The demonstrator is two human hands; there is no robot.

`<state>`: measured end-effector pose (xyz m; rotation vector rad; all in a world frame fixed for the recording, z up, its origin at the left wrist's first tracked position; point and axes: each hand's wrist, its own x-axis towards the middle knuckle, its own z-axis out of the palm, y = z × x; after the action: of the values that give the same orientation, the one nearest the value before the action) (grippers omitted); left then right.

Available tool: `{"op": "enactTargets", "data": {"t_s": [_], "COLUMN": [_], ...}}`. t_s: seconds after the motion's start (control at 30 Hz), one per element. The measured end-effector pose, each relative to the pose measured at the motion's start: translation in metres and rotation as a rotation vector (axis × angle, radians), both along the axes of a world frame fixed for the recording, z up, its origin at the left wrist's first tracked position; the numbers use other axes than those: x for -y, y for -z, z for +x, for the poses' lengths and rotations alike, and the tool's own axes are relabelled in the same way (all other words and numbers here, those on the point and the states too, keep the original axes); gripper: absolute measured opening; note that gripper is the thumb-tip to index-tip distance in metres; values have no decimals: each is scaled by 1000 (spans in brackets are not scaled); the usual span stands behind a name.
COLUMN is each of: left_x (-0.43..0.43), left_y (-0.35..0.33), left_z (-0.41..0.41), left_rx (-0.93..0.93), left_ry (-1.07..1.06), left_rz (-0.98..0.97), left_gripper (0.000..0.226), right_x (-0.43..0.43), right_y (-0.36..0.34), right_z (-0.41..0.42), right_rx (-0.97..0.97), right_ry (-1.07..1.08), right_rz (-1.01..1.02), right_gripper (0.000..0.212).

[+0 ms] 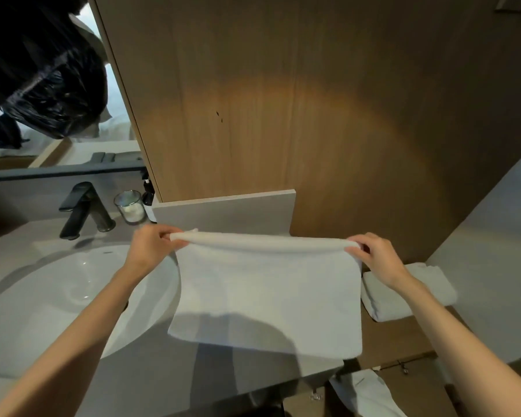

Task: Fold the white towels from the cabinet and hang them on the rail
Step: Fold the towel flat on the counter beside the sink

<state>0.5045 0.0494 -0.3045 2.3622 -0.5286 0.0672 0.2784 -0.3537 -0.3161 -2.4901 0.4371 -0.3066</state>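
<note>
A white towel is spread over the grey vanity counter, its lower part lying flat and its far edge lifted into a fold. My left hand pinches the left end of that raised edge. My right hand pinches the right end. A second white towel, folded into a thick block, lies on the wooden shelf to the right. Another piece of white cloth shows lower down at the bottom right. No rail is visible.
A white basin with a black tap sits left of the towel. A glass tumbler and a dark bottle stand behind it. A wooden wall panel rises ahead. A black plastic bag shows in the mirror.
</note>
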Motion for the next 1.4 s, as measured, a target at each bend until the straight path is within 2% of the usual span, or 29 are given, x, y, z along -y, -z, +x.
{"op": "enactTargets", "data": {"t_s": [0.17, 0.3, 0.4, 0.47, 0.53, 0.63, 0.73, 0.8, 0.83, 0.93, 0.97, 1.07, 1.13, 1.17, 1.2, 1.3, 1.37, 1.4], "left_x": [-2, -12, -23, -34, -46, -68, -84, -90, -90, -88, -87, -87, -90, -91, -92, -87, -83, -81], "left_y": [-42, -58, -46, -21, 13, 60, 94, 108, 112, 120, 121, 123, 122, 121, 118, 116, 120, 124], "left_z": [13, 9, -5, -15, -27, -46, -60, -64, -67, -71, -70, -67, -61, -58, -56, -54, -55, -55], "left_rx": [216, 347, 400, 406, 368, 245, 197, 218, 157, 11, -36, -134, -161, -156, -162, -206, -212, -262], "left_ry": [-79, -102, -71, -9, 32, 61, 264, 399, 412, 352, 342, 313, 315, 341, 379, 373, 244, 169], "left_rz": [-114, -195, -226, -192, -112, 61, 244, 371, 397, 468, 505, 511, 466, 441, 414, 206, 98, 48], "left_gripper": [18, 16, 14, 16, 19, 20, 17, 21, 28, 72, 78, 74, 58, 44, 35, 37, 35, 36], "right_x": [-4, -13, -23, -31, -37, -49, -60, -65, -66, -65, -64, -63, -63, -63, -63, -67, -75, -80], "right_y": [-42, -64, -53, -30, 2, 47, 74, 87, 92, 103, 105, 105, 104, 102, 98, 79, 75, 76], "right_z": [24, 34, 31, 24, 13, -4, -19, -24, -27, -31, -32, -31, -29, -28, -27, -25, -21, -18], "right_rx": [197, 277, 268, 193, 67, -169, -343, -419, -456, -487, -492, -471, -448, -441, -442, -436, -359, -296], "right_ry": [37, 69, -3, -39, -54, -140, -197, -219, -222, -216, -214, -213, -216, -213, -206, -219, -138, -31], "right_rz": [-194, -299, -328, -329, -275, -226, -184, -165, -162, -147, -138, -109, -14, 90, 231, 644, 733, 754], "right_gripper": [19, 17, 17, 14, 19, 46, 64, 67, 68, 69, 67, 51, 30, 28, 33, 58, 64, 65]}}
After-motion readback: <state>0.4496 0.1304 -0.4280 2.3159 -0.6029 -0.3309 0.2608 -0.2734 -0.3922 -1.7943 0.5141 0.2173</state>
